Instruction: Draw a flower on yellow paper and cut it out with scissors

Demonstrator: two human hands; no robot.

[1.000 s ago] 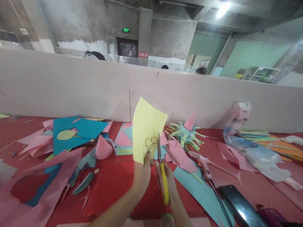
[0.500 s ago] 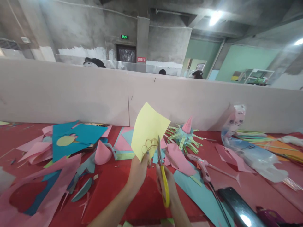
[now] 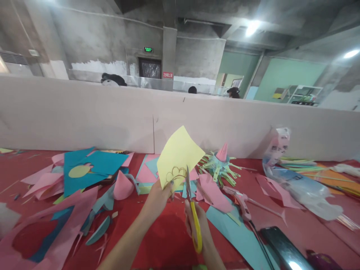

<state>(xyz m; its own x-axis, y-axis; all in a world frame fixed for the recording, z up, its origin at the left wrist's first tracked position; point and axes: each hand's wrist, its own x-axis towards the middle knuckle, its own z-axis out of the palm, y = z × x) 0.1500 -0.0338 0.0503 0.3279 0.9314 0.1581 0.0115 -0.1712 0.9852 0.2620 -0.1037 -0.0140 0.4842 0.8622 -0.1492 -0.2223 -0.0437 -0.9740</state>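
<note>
My left hand (image 3: 158, 195) pinches the lower edge of a yellow sheet of paper (image 3: 180, 152), held up above the red table. A scalloped, flower-like outline is drawn in brown along the sheet's lower part. In my right hand (image 3: 200, 221) are scissors with yellow handles (image 3: 196, 227), their blades pointing up at the paper's lower right edge, beside the drawn outline. Whether the blades touch the paper I cannot tell. Beyond my hands, a pink cone (image 3: 222, 153) tops a ring of pale green paper strips (image 3: 218, 170).
Pink and blue paper scraps (image 3: 77, 221) and a small pink cone (image 3: 123, 185) lie at left. A pink glue gun (image 3: 244, 208) with its cord, a phone (image 3: 284, 247) and a plastic bag (image 3: 306, 193) lie at right. A white partition (image 3: 84, 116) runs behind the table (image 3: 168, 243).
My left hand has shifted slightly left and down, and the yellow sheet has tilted to the right. The scissors stay close to its lower right edge. The whole view has moved down a little.
</note>
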